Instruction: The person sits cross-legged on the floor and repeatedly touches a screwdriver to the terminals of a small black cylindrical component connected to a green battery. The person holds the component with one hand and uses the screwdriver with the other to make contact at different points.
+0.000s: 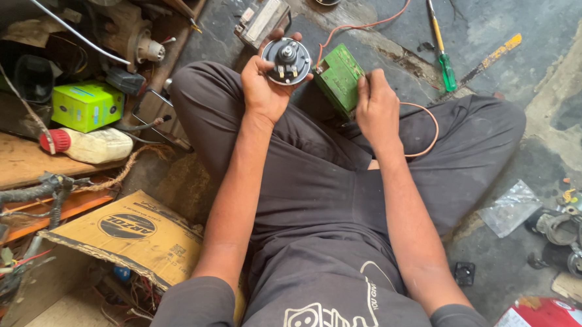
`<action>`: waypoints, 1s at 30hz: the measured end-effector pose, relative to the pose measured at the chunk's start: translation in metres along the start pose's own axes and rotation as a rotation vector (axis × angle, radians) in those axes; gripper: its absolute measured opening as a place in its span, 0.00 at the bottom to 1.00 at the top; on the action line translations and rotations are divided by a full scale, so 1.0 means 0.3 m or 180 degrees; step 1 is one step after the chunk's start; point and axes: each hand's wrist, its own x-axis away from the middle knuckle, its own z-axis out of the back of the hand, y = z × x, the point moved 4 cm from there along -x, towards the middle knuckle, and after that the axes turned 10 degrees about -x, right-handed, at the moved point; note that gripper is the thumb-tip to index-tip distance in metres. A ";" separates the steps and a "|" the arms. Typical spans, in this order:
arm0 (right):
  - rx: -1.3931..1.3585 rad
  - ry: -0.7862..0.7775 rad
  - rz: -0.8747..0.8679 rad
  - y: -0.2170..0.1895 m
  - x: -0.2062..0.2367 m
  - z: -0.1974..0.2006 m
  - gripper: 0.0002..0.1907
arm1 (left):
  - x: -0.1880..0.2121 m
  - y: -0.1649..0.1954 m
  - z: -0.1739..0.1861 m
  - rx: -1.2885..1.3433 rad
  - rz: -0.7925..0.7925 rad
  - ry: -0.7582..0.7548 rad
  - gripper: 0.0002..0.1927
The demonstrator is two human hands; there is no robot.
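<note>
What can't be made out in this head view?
- Left hand holds a round black disc part; its back is hidden by the palm.
- Right hand rests on the green box; what the fingertips pinch is too small to tell.
- Orange wire: one end hidden behind the right wrist.
- Red container: cut off by the bottom edge.
- Metal parts: cut off by the right edge.
</note>
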 end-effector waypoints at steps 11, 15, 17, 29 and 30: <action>0.0925 -0.0103 -0.0006 -0.038 0.086 -0.028 0.10 | -0.063 -0.076 0.049 -0.0654 -0.0263 0.0225 0.28; 0.0656 -0.0029 0.0072 -0.028 0.083 -0.029 0.10 | -0.133 -0.091 0.045 0.0442 0.0050 0.0237 0.23; 0.0554 -0.0034 0.0064 -0.024 0.081 -0.028 0.10 | -0.168 -0.105 0.032 0.0290 -0.0223 0.0307 0.22; 0.0240 -0.0017 0.0071 -0.027 0.079 -0.002 0.08 | -0.182 -0.209 0.068 -0.0594 -0.0461 0.0628 0.17; 0.0257 -0.0013 0.0085 -0.032 0.078 0.001 0.08 | -0.186 -0.213 0.063 -0.0628 -0.0468 0.0562 0.16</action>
